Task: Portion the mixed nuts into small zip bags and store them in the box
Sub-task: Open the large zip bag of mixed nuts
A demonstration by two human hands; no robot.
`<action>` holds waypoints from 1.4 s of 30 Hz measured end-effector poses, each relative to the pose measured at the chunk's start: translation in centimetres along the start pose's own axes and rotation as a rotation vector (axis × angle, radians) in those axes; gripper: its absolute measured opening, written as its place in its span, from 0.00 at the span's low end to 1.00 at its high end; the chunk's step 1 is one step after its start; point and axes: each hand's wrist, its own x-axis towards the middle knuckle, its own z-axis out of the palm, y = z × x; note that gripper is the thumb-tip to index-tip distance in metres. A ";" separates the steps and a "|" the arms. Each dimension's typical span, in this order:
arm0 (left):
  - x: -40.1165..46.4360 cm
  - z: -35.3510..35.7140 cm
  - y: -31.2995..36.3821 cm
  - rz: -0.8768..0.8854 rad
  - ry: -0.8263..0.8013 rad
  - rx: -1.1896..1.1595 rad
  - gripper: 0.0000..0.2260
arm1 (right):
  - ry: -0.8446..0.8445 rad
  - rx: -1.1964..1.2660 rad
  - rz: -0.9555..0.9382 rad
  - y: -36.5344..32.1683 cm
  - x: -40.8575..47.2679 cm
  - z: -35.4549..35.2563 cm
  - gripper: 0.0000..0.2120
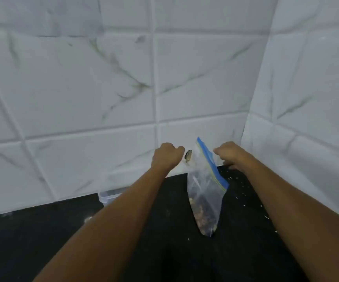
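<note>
A clear zip bag (205, 192) with a blue zip strip hangs tilted in the air over the black counter (42, 241), with mixed nuts (204, 217) gathered in its lower corner. My right hand (228, 154) pinches the bag by the zip strip near its top. Just left of the bag's mouth, my left hand (167, 157) is curled into a fist. A dark nut (188, 155) and a pale piece sit right off its fingertips, at the mouth. A clear plastic box (107, 195) stands against the wall, mostly hidden behind my left forearm.
White marble-look tiled walls (124, 88) meet in a corner behind and to the right of the bag. Small pale crumbs (244, 190) are scattered on the counter at the right, near the wall.
</note>
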 end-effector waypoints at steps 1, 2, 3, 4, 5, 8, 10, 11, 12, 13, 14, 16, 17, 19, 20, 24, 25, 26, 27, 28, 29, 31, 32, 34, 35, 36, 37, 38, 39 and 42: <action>0.2 1.1 0.1 -0.023 -0.044 -0.045 0.16 | -0.022 0.032 0.031 0.5 0.0 0.2 0.19; 0.3 2.1 0.3 -0.046 -0.068 -0.080 0.17 | -0.042 0.061 0.050 1.0 -0.1 0.4 0.19; 0.3 3.1 0.4 -0.073 -0.105 -0.114 0.17 | -0.076 0.079 0.063 1.3 -0.1 0.6 0.18; 0.2 4.2 0.6 -0.104 -0.131 -0.163 0.17 | -0.092 0.087 0.068 1.7 -0.2 1.0 0.17; 0.3 5.2 0.7 -0.133 -0.159 -0.205 0.18 | -0.111 0.105 0.070 2.0 -0.1 1.2 0.15; 0.5 7.1 1.0 -0.208 -0.220 -0.316 0.21 | -0.095 0.128 0.064 2.3 -0.1 1.7 0.11; 0.8 8.1 1.1 -0.226 -0.254 -0.361 0.21 | -0.104 0.147 0.061 2.4 0.1 2.1 0.09; 0.9 8.4 1.1 -0.229 -0.262 -0.373 0.20 | -0.109 0.155 0.051 2.4 0.2 2.3 0.08; 0.9 8.6 1.1 -0.235 -0.267 -0.383 0.19 | -0.115 0.159 0.043 2.4 0.2 2.5 0.09; 1.0 8.8 1.1 -0.244 -0.265 -0.390 0.17 | -0.120 0.165 0.028 2.4 0.2 2.7 0.09; 1.1 8.8 1.1 -0.259 -0.261 -0.401 0.16 | -0.121 0.168 0.013 2.3 0.1 2.9 0.08; 1.0 8.5 1.0 -0.297 -0.248 -0.439 0.12 | -0.117 0.170 -0.014 2.0 -0.2 3.1 0.06; 1.0 8.2 0.9 -0.311 -0.232 -0.457 0.09 | -0.118 0.167 -0.029 1.7 -0.4 3.2 0.05; 0.7 7.0 0.7 -0.313 -0.195 -0.506 0.06 | -0.119 0.174 -0.055 0.9 -1.1 3.2 0.05; 0.4 6.2 0.5 -0.301 -0.178 -0.541 0.05 | -0.122 0.191 -0.068 0.4 -1.5 3.2 0.05; -2.2 2.1 -0.7 -0.267 -0.089 -0.693 0.05 | -0.143 0.325 -0.115 -1.0 -3.7 3.0 0.05; -3.0 1.0 -1.2 -0.256 -0.059 -0.728 0.06 | -0.149 0.341 -0.126 -1.2 -4.3 3.0 0.04; -3.9 -0.2 -1.9 -0.241 -0.031 -0.746 0.07 | -0.159 0.351 -0.140 -1.4 -5.0 3.1 0.03; -4.8 -1.3 -2.6 -0.229 -0.010 -0.752 0.07 | -0.172 0.355 -0.160 -1.7 -5.7 3.3 0.03; -5.7 -2.3 -3.3 -0.221 0.005 -0.759 0.07 | -0.183 0.351 -0.178 -1.7 -6.4 3.4 0.04; -6.6 -3.3 -4.1 -0.217 0.023 -0.772 0.08 | -0.197 0.346 -0.193 -1.8 -7.1 3.7 0.05; -8.3 -5.1 -5.9 -0.211 0.077 -0.786 0.09 | -0.217 0.339 -0.209 -1.8 -8.4 4.5 0.05; -9.2 -6.0 -6.7 -0.209 0.115 -0.775 0.09 | -0.228 0.338 -0.215 -1.7 -9.0 5.1 0.05; -10.9 -7.2 -8.4 -0.205 0.183 -0.732 0.10 | -0.250 0.324 -0.218 -1.4 -10.1 6.3 0.04; -11.7 -7.6 -9.5 -0.203 0.208 -0.699 0.10 | -0.260 0.303 -0.216 -1.2 -10.8 7.0 0.05; -12.5 -7.8 -10.6 -0.203 0.223 -0.658 0.10 | -0.270 0.275 -0.216 -0.9 -11.4 7.9 0.06; -13.2 -7.8 -11.8 -0.201 0.231 -0.614 0.09 | -0.284 0.246 -0.220 -0.6 -12.1 8.7 0.06; -13.8 -7.7 -12.9 -0.198 0.224 -0.570 0.07 | -0.301 0.219 -0.225 -0.2 -12.7 9.6 0.07; -14.4 -7.7 -14.0 -0.199 0.204 -0.519 0.07 | -0.329 0.192 -0.226 0.1 -13.3 10.5 0.07; -15.4 -7.5 -16.2 -0.233 0.144 -0.386 0.08 | -0.395 0.068 -0.223 0.5 -14.4 12.4 0.04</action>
